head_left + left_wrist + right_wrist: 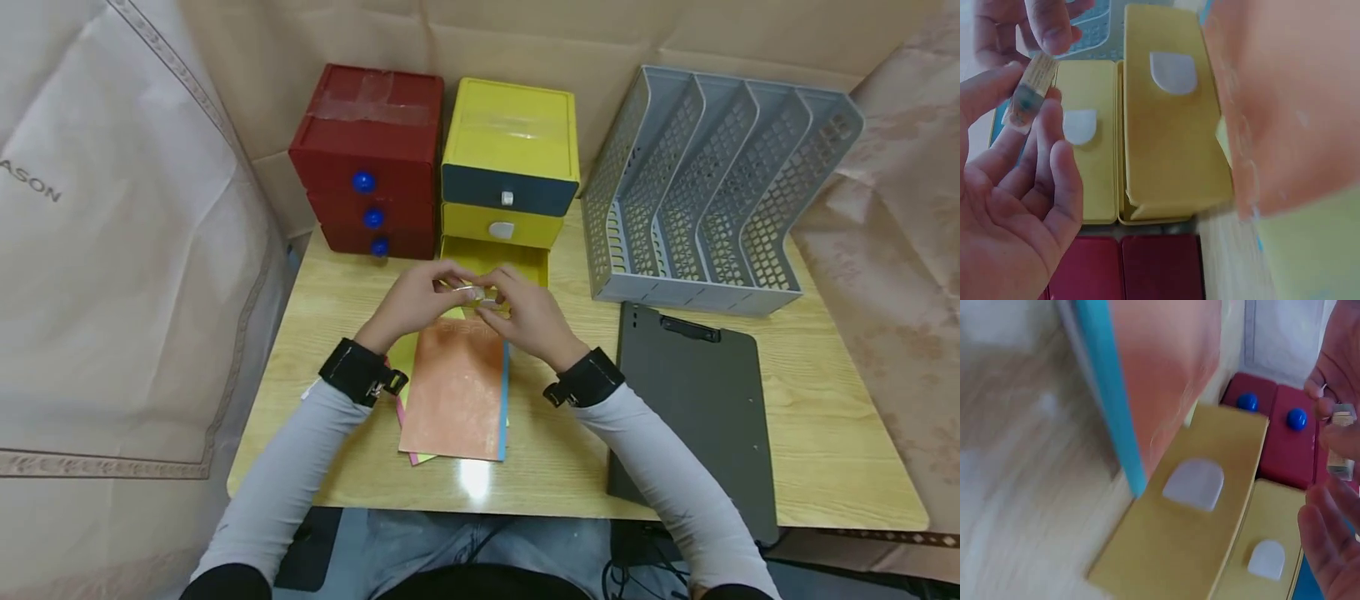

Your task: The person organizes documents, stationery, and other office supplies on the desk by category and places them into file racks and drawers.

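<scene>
Both hands meet over the near edge of the pulled-out yellow bottom drawer [528,262]. Between them is a small clear packet [1036,78] with a printed label and a dark end. My left hand [420,304] pinches it between thumb and fingers. From the other side, my right hand [528,321] has its thumb and fingers on the packet's other end. Under the hands lies an orange-covered notebook [453,400], on top of a blue-edged one and yellow and pink sheets. In the right wrist view the same packet [1341,464] shows partly behind the thumb.
A dark red drawer box [367,150] with blue knobs stands at the back left, beside the yellow drawer unit [513,125]. At the back right is a grey slotted file rack [712,183]. A black clipboard [697,400] lies in front of it, under the right forearm.
</scene>
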### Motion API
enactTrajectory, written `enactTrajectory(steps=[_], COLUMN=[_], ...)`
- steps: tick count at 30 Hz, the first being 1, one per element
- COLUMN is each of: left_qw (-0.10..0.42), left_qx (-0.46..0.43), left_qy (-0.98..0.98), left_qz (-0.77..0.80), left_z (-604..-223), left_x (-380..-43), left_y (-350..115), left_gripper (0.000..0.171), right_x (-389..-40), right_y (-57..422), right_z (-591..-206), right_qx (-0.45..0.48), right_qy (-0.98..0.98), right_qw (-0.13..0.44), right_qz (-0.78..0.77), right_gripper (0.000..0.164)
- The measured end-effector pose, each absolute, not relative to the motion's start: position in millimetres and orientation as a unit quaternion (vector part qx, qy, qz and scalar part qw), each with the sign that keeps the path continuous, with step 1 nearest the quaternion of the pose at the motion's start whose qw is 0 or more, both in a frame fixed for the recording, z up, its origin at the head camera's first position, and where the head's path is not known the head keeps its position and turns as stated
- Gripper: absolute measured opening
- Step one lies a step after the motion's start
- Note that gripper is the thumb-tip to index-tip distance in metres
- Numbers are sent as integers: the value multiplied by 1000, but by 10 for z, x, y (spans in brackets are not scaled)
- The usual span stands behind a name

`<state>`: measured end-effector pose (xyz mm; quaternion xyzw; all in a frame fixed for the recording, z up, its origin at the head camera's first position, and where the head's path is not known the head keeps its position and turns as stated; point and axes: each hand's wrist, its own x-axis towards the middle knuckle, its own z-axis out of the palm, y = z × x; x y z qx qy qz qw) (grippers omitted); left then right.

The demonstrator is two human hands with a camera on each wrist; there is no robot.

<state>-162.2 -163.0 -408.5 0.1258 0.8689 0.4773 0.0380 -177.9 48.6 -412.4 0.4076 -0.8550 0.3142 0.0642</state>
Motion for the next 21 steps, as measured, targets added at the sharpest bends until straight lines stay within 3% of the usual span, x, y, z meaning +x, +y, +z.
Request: enactTrajectory(steps=[3, 8, 15, 21], left_qw=[56, 73, 40, 36], left_qx=[135, 149, 162, 163], left_qy=[848, 840, 869, 913], left_qz=[509, 517, 466, 373], left_z=[-4096, -4123, -4182, -4260], left_x=[-1685, -1711, -1827, -2135], left_y=[-1544, -1471, -1400, -1332], left_gripper=[22, 25, 25, 20], right_x=[-1805, -1851, -2015, -2337], right_y=[559, 732, 875, 831], right_z=[-4095, -4068, -4079, -4179], right_qx=[390, 375, 353, 309], right_qy=[-865, -873, -877, -905], right_qw=[82, 64, 61, 21], right_qz=[304, 305, 321, 292], right_gripper=[26, 23, 21, 12])
